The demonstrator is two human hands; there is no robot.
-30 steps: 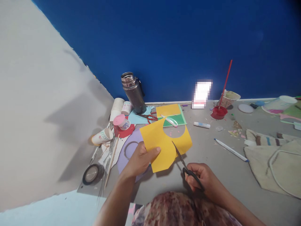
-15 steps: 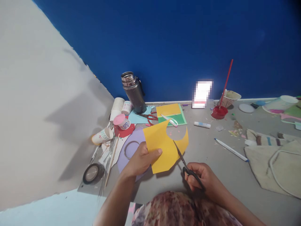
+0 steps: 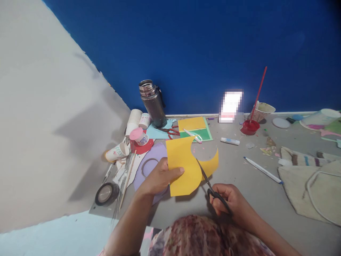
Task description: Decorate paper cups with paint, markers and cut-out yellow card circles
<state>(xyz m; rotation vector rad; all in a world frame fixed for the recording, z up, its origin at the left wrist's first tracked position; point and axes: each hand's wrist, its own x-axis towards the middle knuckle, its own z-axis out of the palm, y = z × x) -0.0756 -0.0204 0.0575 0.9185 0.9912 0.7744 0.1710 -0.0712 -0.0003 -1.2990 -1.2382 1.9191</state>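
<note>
Indoors, grey table (image 3: pixel 237 167), blue wall (image 3: pixel 186 53), left hand (image 3: pixel 162 176) gripping yellow paper (image 3: pixel 183 160), right hand (image 3: pixel 229 199) holding scissors (image 3: pixel 207 182)

The grey table (image 3: pixel 261 193) bears a white tube (image 3: pixel 230 141), a blue-tipped white pen (image 3: pixel 263 170) and a red cup (image 3: pixel 250 128).

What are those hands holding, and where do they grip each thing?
The left hand holds the yellow paper by its left edge, thumb on top. The right hand holds the black scissors by the handles.
</note>
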